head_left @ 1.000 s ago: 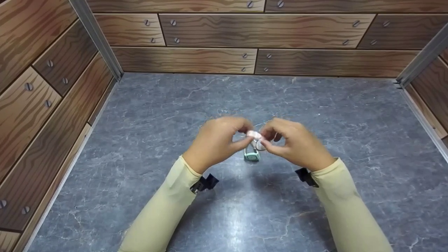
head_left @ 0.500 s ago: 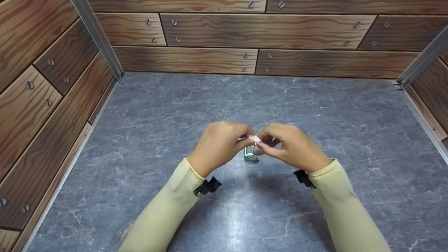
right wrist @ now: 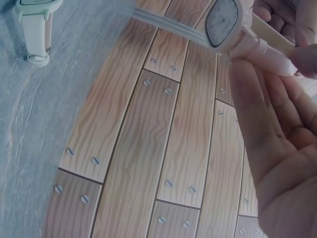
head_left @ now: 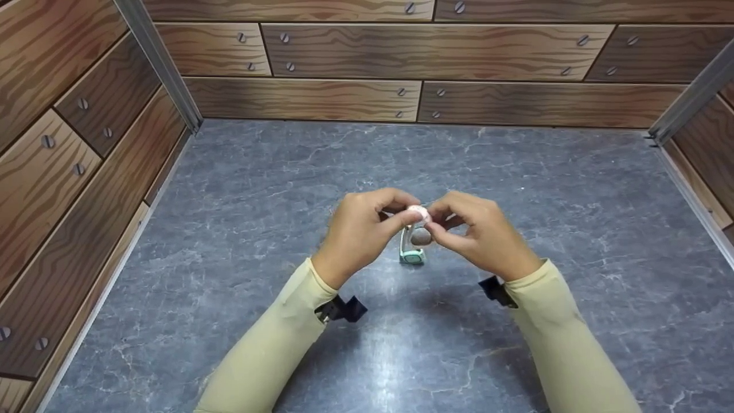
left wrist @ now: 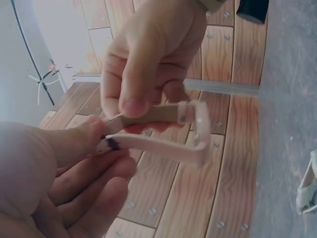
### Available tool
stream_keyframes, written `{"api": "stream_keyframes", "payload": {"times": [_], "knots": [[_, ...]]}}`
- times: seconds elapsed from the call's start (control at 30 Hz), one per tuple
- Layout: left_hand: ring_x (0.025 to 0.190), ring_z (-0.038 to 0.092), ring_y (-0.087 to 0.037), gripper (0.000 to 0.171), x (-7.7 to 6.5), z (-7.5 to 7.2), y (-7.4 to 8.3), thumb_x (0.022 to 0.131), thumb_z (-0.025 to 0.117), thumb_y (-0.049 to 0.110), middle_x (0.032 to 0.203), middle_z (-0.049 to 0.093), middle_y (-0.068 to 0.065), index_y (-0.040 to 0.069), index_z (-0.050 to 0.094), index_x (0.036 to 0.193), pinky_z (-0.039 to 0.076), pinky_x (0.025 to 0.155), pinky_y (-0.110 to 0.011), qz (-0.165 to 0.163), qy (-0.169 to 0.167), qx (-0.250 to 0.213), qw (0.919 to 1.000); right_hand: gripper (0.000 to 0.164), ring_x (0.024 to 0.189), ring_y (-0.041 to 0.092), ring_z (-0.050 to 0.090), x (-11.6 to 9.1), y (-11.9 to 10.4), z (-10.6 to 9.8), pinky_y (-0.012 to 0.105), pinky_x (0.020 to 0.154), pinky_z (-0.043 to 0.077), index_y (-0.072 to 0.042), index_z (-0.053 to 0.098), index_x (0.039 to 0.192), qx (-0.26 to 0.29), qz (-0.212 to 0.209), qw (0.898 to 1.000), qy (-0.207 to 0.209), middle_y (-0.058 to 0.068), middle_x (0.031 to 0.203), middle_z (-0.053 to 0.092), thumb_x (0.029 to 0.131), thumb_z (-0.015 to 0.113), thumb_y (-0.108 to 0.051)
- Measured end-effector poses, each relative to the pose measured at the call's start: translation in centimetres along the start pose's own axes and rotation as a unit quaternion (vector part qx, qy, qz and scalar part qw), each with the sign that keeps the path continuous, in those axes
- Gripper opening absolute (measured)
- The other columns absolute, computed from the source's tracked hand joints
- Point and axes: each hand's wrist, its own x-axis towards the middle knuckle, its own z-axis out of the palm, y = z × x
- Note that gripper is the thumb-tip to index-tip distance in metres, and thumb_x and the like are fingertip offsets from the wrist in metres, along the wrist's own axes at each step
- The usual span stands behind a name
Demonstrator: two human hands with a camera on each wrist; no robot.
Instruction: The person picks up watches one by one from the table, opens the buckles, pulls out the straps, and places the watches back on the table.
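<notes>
Both hands hold a pale pink wristwatch (right wrist: 250, 39) up above the table, its strap bent round into a loop. My left hand (head_left: 364, 232) pinches the strap ends, where a small dark piece (left wrist: 113, 143) shows by the thumb. With thumb and fingers, my right hand (head_left: 484, 235) grips the strap from the other side. The round white dial (right wrist: 222, 22) hangs at the loop's far end, facing outward in the right wrist view. How the strap ends meet is partly hidden by the fingertips. Below, on the table, lies a mint green wristwatch (head_left: 412, 257).
The grey marbled tabletop (head_left: 275, 172) runs under both hands. Wood-patterned panels (head_left: 344, 51) stand at the back and sides, with metal posts (head_left: 166, 63) in the corners. A black wrist mount (head_left: 341, 310) sits at each cuff.
The hands dipped slightly toward the body, then rose back with the pink watch. Its strap has tilted between the fingers, and the watch head now hangs more in sight. The green watch stays put.
</notes>
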Motion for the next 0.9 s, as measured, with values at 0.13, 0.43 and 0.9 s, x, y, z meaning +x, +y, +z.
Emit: {"api": "stream_keyframes", "payload": {"times": [0.13, 0.43, 0.9], "knots": [[0.084, 0.071, -0.005, 0.022, 0.03, -0.25, -0.18, 0.097, 0.075, 0.026, 0.098, 0.079, 0.002, 0.009, 0.077, 0.111, 0.058, 0.074, -0.02, 0.014, -0.03, 0.038, 0.9988, 0.013, 0.081, 0.009, 0.067, 0.01, 0.09, 0.01, 0.023, 0.072, 0.059, -0.008, 0.073, 0.1, -0.024, -0.008, 1.0, 0.0, -0.003, 0.095, 0.071, 0.092, 0.074, 0.002], [0.083, 0.071, -0.009, 0.018, -0.25, -0.74, -0.2, 0.1, 0.07, 0.03, 0.097, 0.078, 0.005, 0.015, 0.078, 0.103, 0.056, 0.07, -0.026, 0.105, -0.063, 0.165, 0.9787, 0.013, 0.087, 0.005, 0.065, -0.15, -0.1, 0.06, 0.027, 0.077, 0.058, -0.016, 0.072, 0.106, -0.087, -0.007, 0.996, -0.034, -0.009, 0.099, 0.069, 0.095, 0.075, -0.011], [0.076, 0.069, -0.009, 0.019, -0.29, 0.01, -0.5, 0.099, 0.07, 0.03, 0.097, 0.078, 0.004, 0.014, 0.078, 0.105, 0.054, 0.063, -0.025, 0.119, -0.075, 0.182, 0.9732, 0.009, 0.08, 0.005, 0.067, -0.08, 0.07, 0.3, 0.024, 0.07, 0.059, -0.013, 0.072, 0.105, -0.06, -0.006, 0.997, -0.054, -0.005, 0.097, 0.07, 0.096, 0.074, -0.011]]}}
